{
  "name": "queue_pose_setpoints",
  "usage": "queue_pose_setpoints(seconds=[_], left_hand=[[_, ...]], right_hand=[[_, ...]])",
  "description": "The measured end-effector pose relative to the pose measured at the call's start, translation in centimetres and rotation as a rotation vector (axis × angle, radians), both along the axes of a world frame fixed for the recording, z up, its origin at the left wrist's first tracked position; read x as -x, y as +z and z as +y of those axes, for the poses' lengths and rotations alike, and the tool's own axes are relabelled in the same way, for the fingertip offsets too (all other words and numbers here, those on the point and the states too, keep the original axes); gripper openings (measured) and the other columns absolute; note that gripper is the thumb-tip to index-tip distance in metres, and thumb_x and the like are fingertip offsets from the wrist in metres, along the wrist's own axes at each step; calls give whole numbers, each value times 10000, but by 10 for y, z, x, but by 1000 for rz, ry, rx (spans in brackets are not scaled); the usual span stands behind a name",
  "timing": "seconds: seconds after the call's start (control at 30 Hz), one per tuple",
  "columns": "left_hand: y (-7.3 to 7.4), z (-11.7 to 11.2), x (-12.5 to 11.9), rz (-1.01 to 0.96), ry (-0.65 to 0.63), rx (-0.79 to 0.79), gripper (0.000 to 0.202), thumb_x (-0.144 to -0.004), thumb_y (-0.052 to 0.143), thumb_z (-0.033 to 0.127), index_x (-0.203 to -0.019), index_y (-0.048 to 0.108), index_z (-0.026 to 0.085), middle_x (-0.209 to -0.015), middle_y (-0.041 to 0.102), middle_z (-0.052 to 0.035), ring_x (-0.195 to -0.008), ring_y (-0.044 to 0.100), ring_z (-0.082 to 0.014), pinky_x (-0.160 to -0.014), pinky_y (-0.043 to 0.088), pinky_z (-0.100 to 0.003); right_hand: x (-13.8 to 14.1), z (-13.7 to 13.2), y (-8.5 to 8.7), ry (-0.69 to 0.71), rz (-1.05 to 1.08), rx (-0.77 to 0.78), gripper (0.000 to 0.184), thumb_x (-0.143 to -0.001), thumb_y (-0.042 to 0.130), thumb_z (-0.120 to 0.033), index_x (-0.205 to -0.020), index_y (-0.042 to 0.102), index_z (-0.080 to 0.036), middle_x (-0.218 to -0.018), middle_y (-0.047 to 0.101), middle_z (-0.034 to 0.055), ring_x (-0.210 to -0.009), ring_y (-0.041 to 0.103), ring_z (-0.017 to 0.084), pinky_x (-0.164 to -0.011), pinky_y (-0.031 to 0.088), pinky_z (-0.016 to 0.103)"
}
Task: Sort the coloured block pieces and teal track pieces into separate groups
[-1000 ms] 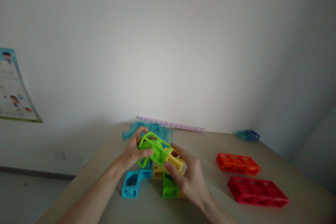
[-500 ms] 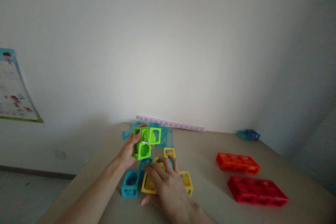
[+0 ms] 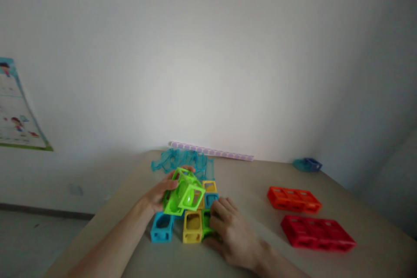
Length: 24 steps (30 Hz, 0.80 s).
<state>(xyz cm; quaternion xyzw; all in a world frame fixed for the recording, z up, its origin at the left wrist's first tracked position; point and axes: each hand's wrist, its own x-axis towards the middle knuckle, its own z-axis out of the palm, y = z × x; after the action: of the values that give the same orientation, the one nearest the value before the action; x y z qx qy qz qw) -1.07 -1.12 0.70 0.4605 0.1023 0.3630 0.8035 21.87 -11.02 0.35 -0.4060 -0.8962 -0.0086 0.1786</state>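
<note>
My left hand (image 3: 164, 189) is closed round a joined piece of bright green open-frame cube blocks (image 3: 187, 195), tilted above the table. The fingers of my right hand (image 3: 230, 230) curl round a green cube block (image 3: 206, 223), mostly hidden behind them. Against its left side sits a yellow cube block (image 3: 193, 226) with a round hole. Further left lies a blue cube block (image 3: 162, 227). Behind these are another blue block (image 3: 211, 200) and a yellow block (image 3: 209, 186); the left hand's green piece covers part of the group.
Translucent teal track pieces (image 3: 182, 160) lie at the table's back, before a purple patterned roll (image 3: 211, 152) along the wall. An orange block row (image 3: 294, 200) and a red block row (image 3: 317, 234) lie to the right. Teal and dark blue pieces (image 3: 308, 165) sit at the back right.
The green piece in my left hand has tilted and come lower and nearer. My right hand has shifted right from over the yellow blocks, and a green block now shows at its fingers.
</note>
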Motion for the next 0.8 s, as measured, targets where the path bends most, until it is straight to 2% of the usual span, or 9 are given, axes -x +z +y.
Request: queue_pose_setpoints(seconds=[0.13,0.23,0.33,0.47,0.57,0.7,0.8], left_hand=[[6,-7,2,107,-146,-128,630,-572,828,357,-1128,572,210,-906,682,-65,-769,664,-211,-676,524,-305],[12,-9,2,265,-216,-286,634,-505,865,355,-1067,625,185,-893,663,-53,-734,622,-162,-630,490,-227],[16,-9,2,357,-242,-381,624,-485,867,374,-1038,645,191,-905,652,-52,-728,592,-152,-618,470,-212],[19,-9,2,392,-228,-410,602,-506,845,402,-1031,635,196,-891,641,-53,-707,578,-153,-624,465,-226],[19,-9,2,396,-219,-416,604,-511,838,402,-1041,633,198,-892,634,-48,-705,573,-150,-623,460,-221],[18,-8,3,427,-229,-463,573,-526,831,374,-1037,638,201,-905,638,-47,-710,584,-152,-613,459,-214],[17,-8,3,406,-245,-441,567,-530,835,356,-1039,635,205,-904,650,-48,-693,600,-149,-598,467,-212]], right_hand=[[7,4,-9,13,20,-49,201,-827,620,-353,-741,537,-192,-844,594,28,-848,493,195,-749,337,339],[9,6,-11,13,85,-33,214,-771,669,-316,-690,515,-190,-747,593,3,-793,496,177,-727,322,322],[8,5,-10,17,157,-20,230,-705,690,-264,-629,486,-187,-702,580,-6,-760,498,168,-714,315,310],[7,5,-8,27,259,20,258,-637,696,-227,-569,451,-184,-663,565,-13,-746,510,168,-719,316,306],[6,7,-9,32,379,60,295,-658,689,-233,-541,423,-184,-627,535,-19,-723,514,163,-719,331,304],[3,10,-11,-9,674,152,369,-765,663,-357,-541,421,-191,-590,500,-25,-642,498,141,-649,367,280],[3,9,-8,-85,852,183,373,-780,656,-421,-571,448,-193,-610,495,-16,-636,489,144,-599,375,264]])
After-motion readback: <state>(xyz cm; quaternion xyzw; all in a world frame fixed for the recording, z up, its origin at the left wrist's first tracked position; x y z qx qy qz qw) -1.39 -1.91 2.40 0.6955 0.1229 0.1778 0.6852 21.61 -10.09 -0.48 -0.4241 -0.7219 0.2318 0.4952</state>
